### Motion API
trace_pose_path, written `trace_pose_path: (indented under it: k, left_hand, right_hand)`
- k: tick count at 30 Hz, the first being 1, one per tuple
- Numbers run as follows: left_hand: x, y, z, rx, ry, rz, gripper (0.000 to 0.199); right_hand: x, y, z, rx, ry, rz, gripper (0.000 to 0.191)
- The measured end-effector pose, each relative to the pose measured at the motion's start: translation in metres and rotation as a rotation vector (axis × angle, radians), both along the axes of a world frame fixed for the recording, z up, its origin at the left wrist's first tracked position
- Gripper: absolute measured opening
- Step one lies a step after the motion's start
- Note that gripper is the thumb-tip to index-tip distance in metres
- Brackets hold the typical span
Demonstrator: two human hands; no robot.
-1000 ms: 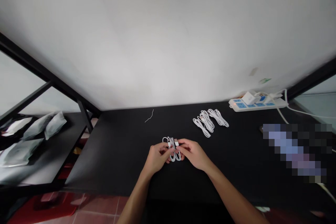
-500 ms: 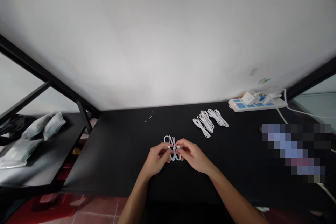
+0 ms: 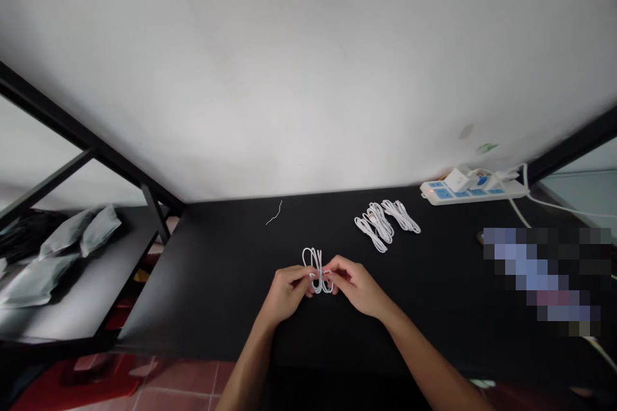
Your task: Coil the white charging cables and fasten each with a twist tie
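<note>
Both my hands meet over a looped white cable (image 3: 315, 270) at the middle of the black table (image 3: 216, 295). My left hand (image 3: 289, 292) pinches the loops from the left, and my right hand (image 3: 354, 286) pinches them from the right. My fingers hide the centre of the bundle, and a small white plug end shows between them. Further back lie several coiled white cables (image 3: 385, 221) in neat bundles. A short thin white wire (image 3: 274, 213) rests near the wall.
A white power strip (image 3: 472, 192) with blue sockets and plugged-in white adapters sits at the back right, its cords running off to the right. A pixelated patch (image 3: 544, 279) covers the table's right side. Grey pouches (image 3: 99, 230) lie on a lower black shelf (image 3: 87, 295) to the left.
The cable loops have been gathered narrower between my fingers, and my hands have drawn slightly closer together. The other bundles have not moved.
</note>
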State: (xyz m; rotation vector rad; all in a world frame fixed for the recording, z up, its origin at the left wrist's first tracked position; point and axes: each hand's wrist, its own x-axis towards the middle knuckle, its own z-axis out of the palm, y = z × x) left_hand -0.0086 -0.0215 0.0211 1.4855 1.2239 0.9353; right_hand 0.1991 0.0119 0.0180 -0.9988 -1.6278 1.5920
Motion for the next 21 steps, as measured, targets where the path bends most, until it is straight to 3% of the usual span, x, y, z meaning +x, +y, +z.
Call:
trace_pose_path:
  k: [15,21]
  left_hand:
    - [0.003,0.0,0.0,-0.054,-0.019,0.02,0.036]
    - [-0.008,-0.002,-0.003,-0.058,-0.13,0.245,0.059]
  right_hand:
    - [-0.003,-0.001,0.001,0.004,-0.016,-0.037,0.027]
    - [0.007,0.001,0.001,-0.047,0.034,-0.236,0.038]
